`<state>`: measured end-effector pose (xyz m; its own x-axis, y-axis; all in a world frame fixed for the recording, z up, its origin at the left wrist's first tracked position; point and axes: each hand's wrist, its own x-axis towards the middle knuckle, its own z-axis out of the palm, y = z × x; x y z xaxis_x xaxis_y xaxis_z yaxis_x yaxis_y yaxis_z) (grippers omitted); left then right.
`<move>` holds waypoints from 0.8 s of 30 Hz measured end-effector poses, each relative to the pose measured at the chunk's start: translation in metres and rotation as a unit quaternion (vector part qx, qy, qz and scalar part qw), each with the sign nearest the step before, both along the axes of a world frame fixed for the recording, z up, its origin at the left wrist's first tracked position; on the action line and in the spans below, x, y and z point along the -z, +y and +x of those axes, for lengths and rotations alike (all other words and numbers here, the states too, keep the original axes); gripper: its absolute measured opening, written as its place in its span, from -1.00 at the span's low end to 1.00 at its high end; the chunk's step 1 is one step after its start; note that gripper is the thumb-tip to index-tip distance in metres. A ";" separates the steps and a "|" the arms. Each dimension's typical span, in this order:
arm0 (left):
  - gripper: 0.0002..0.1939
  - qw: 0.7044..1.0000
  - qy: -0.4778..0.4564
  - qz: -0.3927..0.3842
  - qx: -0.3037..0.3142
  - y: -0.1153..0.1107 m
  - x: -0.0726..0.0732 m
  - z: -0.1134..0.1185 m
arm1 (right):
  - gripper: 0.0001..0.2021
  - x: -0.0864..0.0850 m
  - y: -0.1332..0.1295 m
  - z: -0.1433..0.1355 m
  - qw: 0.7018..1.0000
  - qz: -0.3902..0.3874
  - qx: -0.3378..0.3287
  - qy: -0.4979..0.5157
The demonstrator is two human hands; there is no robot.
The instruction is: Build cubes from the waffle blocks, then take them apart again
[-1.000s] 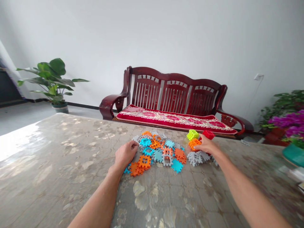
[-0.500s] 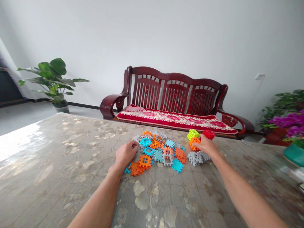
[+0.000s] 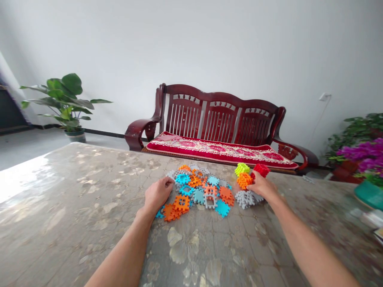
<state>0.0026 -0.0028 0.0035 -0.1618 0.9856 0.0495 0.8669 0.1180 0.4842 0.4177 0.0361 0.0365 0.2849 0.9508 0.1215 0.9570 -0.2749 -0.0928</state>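
Observation:
My left hand [image 3: 159,192] rests on the table at the left side of a heap of interlocking foam-like block pieces [image 3: 198,196] in orange, blue and grey. Its fingers are curled in, with nothing seen in them. At the right of the heap, my right hand [image 3: 263,186] has thumb and forefinger apart. The thumb tip is close beside an orange cube-like block [image 3: 244,181]; whether it touches cannot be told. Just behind those fingers is a red block [image 3: 262,170], partly covered. A yellow-green block [image 3: 242,169] stands behind the orange one, and grey pieces [image 3: 245,199] lie in front.
The blocks lie on a table with a patterned, shiny cover [image 3: 101,223]. Beyond it stands a dark red wooden bench [image 3: 220,115] with a red floral cushion [image 3: 221,150]. A teal pot [image 3: 369,193] with purple flowers [image 3: 359,155] is at the right edge.
My right thumb has drawn back a little from the orange block, which now shows more fully. My left hand keeps its place. The view has shifted slightly.

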 end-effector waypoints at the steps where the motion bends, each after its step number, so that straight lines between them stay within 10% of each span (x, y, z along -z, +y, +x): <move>1: -0.71 1.000 0.000 0.000 0.000 0.000 0.000 0.000 | -0.27 0.000 -0.001 -0.003 1.000 -0.010 0.009 -0.003; 14: -0.71 1.000 -0.002 0.001 -0.004 0.001 -0.001 -0.001 | -0.55 -0.007 -0.025 0.002 0.994 0.078 0.027 0.066; 24: -0.70 1.000 -0.001 0.004 0.005 -0.001 -0.002 0.000 | -0.62 0.015 -0.084 -0.069 0.912 0.165 -0.170 0.335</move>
